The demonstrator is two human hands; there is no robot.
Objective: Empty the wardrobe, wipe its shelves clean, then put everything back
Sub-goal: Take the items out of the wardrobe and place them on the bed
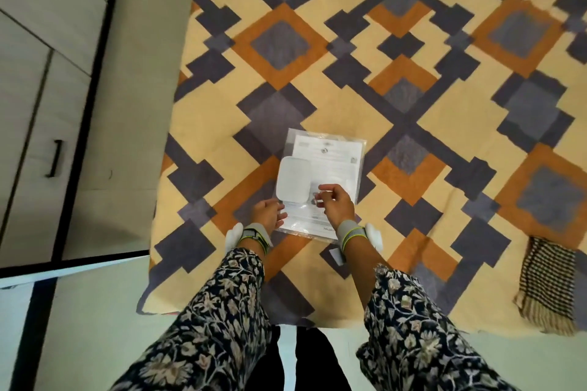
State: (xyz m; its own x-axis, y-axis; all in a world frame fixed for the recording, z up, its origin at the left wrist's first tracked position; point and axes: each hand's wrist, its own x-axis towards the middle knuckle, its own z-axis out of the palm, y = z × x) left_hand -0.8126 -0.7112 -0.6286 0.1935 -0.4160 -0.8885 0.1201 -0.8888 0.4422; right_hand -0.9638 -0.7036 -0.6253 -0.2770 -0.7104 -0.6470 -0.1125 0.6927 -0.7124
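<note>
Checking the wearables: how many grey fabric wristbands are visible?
2: left wristband on the left wrist, right wristband on the right wrist. None seems hidden.
</note>
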